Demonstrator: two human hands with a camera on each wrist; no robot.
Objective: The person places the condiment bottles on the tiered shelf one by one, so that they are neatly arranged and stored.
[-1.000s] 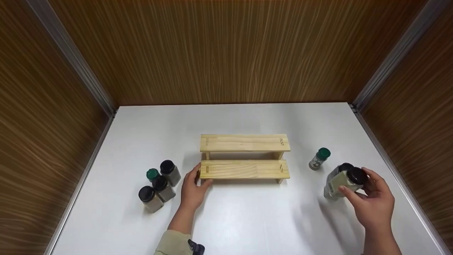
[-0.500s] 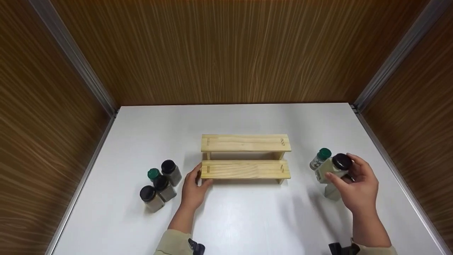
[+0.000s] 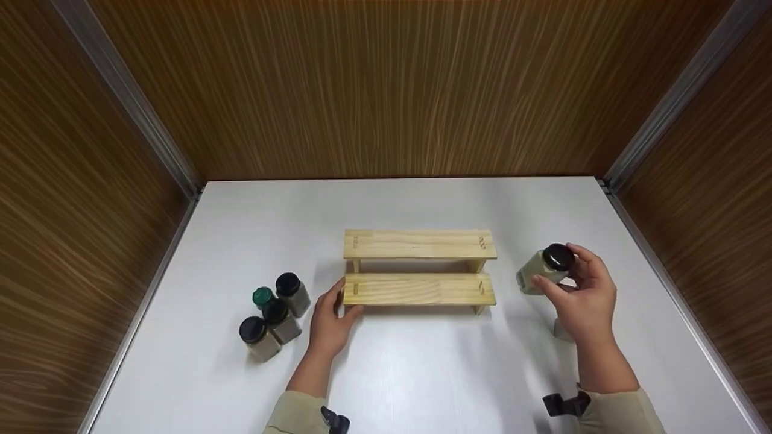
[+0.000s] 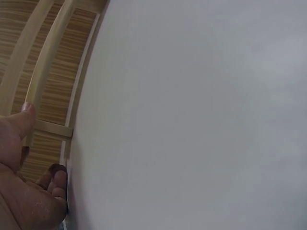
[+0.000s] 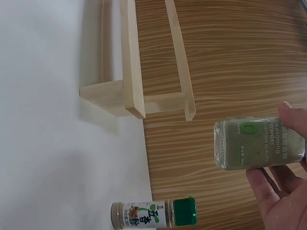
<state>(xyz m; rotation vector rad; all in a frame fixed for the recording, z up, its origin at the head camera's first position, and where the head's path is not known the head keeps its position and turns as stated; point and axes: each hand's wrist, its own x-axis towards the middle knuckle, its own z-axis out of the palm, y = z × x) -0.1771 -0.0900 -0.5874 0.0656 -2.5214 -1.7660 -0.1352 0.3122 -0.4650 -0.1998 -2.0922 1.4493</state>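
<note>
A pale wooden two-step rack (image 3: 419,244) stands mid-table; the right wrist view shows its right end (image 5: 132,72). My left hand (image 3: 342,303) holds the left end of the lower step, thumb (image 4: 21,122) against the wood. My right hand (image 3: 561,268) grips a black-lidded jar of greenish powder (image 3: 534,271) in the air just right of the rack, fingers (image 5: 271,191) curled round the jar (image 5: 259,143). A small green-capped bottle (image 5: 153,214) stands on the table below it, hidden in the head view.
Left of the rack stands a cluster of three black-lidded jars (image 3: 258,337) and a green-capped bottle (image 3: 261,296). Another jar (image 3: 561,330) sits partly hidden behind my right wrist. Wood-grain walls enclose the white table (image 3: 422,374) on three sides.
My right hand has carried the black-lidded jar up and leftward, from near the table's right edge to beside the rack's right end. The left hand has stayed on the rack.
</note>
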